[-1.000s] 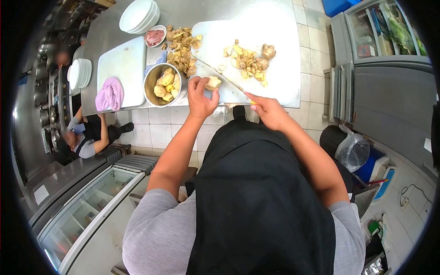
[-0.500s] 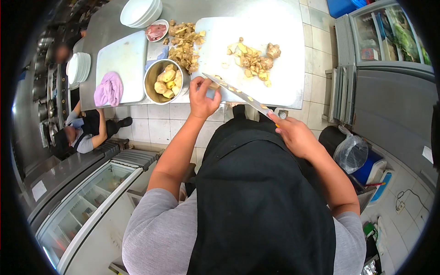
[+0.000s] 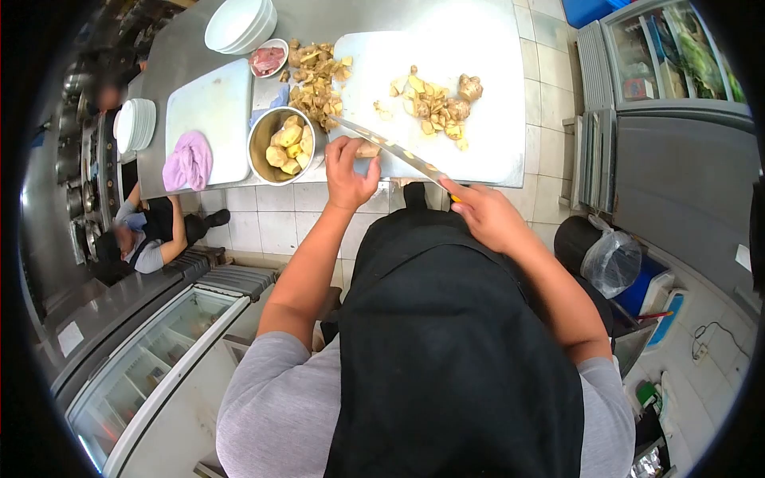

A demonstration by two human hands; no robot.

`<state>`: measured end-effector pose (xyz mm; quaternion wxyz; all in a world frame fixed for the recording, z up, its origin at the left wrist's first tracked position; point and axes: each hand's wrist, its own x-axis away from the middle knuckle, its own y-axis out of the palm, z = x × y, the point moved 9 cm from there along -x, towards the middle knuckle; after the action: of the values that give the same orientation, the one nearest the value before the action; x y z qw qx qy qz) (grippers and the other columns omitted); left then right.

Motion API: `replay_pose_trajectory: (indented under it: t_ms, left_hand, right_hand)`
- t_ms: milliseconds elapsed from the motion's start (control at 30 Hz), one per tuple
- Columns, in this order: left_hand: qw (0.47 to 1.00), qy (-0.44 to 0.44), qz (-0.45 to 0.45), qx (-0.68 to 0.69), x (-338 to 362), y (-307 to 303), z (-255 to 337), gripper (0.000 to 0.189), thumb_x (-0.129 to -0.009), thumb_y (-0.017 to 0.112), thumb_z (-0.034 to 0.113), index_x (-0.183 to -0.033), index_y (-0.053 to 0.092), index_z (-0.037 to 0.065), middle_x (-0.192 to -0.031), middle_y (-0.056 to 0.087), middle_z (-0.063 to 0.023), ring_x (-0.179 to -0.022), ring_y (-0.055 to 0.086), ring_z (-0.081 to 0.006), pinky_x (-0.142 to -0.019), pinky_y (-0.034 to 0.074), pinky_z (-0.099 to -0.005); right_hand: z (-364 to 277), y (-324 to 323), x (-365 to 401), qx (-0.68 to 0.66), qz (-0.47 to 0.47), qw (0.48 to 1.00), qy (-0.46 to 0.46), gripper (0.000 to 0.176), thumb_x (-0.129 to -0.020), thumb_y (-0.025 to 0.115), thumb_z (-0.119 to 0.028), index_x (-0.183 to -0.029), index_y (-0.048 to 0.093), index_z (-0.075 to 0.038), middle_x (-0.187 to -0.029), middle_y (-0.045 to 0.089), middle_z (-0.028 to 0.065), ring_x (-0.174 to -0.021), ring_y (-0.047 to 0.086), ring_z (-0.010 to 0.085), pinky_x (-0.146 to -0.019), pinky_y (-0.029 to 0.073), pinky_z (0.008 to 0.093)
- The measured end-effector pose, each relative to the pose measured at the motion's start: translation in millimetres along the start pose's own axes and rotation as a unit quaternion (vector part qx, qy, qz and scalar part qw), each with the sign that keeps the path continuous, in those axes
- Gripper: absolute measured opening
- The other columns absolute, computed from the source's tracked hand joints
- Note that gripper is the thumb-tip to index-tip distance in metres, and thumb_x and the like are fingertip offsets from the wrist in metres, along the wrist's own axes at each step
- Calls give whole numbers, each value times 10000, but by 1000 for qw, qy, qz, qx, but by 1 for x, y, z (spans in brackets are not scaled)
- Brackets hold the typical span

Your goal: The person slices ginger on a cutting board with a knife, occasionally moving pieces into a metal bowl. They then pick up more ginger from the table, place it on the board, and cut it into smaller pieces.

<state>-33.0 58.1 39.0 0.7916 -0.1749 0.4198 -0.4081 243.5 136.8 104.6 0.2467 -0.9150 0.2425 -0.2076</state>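
My left hand point(image 3: 351, 177) is closed around a piece of ginger point(image 3: 368, 150) at the near edge of the white cutting board point(image 3: 494, 135). My right hand point(image 3: 490, 215) grips the yellow handle of a long knife point(image 3: 398, 152). Its blade slants up to the left, right by the ginger piece, with pale bits stuck along it. Further in on the board lie knobbly unpeeled ginger point(image 3: 470, 88) and cut scraps point(image 3: 430, 107). Left of my left hand stands a metal pot point(image 3: 255, 151) with peeled ginger chunks point(image 3: 292, 137). A heap of brown peelings point(image 3: 315, 88) lies behind it.
A second cutting board point(image 3: 215, 103) carries a pink cloth point(image 3: 188, 159). White bowls point(image 3: 239, 24), a dish of raw meat point(image 3: 267, 59) and stacked plates point(image 3: 135, 123) stand on the steel table point(image 3: 335, 16). Another person point(image 3: 151, 235) is at the left. Fridges flank both sides.
My right hand and the knife have moved left and slightly up, so the blade now lies further across the ginger piece. My left hand stays nearly in place.
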Motion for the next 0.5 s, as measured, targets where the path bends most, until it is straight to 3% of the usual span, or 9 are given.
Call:
replay_pose_trajectory:
  t_ms: [67,300,500]
  left_hand:
    - [1000,-10,-4,7,0,0,-1,542,-827,896,91,-1326,693,31,-1287,621,-221,-1171,634,-422,-1034,545,-498]
    - [1000,-22,13,17,2,2,-5,531,-817,903,100,-1302,704,20,-1283,620,-226,-1166,641,-421,-1030,550,-505]
    - [999,-24,19,15,0,0,-3,487,-803,897,127,-1245,720,23,-1266,639,-225,-1147,641,-428,-989,556,-514]
  right_hand:
    - [-3,-14,20,79,-55,992,75,609,-1148,686,-177,-1743,558,-208,-1042,717,208,-988,715,452,-909,587,537]
    - [-4,-20,46,66,-65,992,81,668,-1132,710,-109,-1764,540,-244,-993,665,197,-926,667,415,-899,558,503]
    - [2,-4,22,57,-86,991,87,620,-1154,684,-184,-1756,537,-199,-1023,711,206,-976,705,442,-930,573,531]
